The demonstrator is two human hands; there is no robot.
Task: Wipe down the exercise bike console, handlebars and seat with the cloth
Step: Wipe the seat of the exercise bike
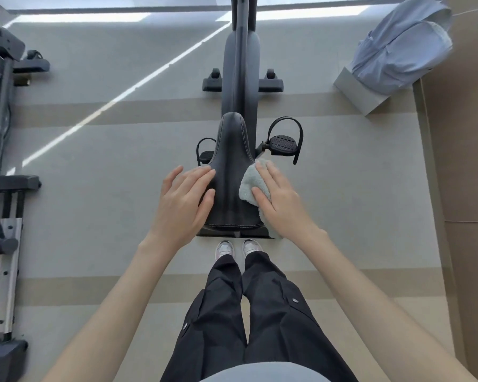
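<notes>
Centre of the frame: a black bike seat point(232, 172) seen from above. The right hand point(278, 197) presses a pale cloth point(250, 183) flat-fingered against the seat's right flank, likely mid-wipe. The left hand point(184, 199), fingers relaxed, rests on the left edge, apparently steadying it.

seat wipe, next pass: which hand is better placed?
Right, probably. The right hand presses the cloth flat on the right side of the seat, so it can sweep across. The left hand has no cloth; it rests bare on the seat's left edge.
</notes>
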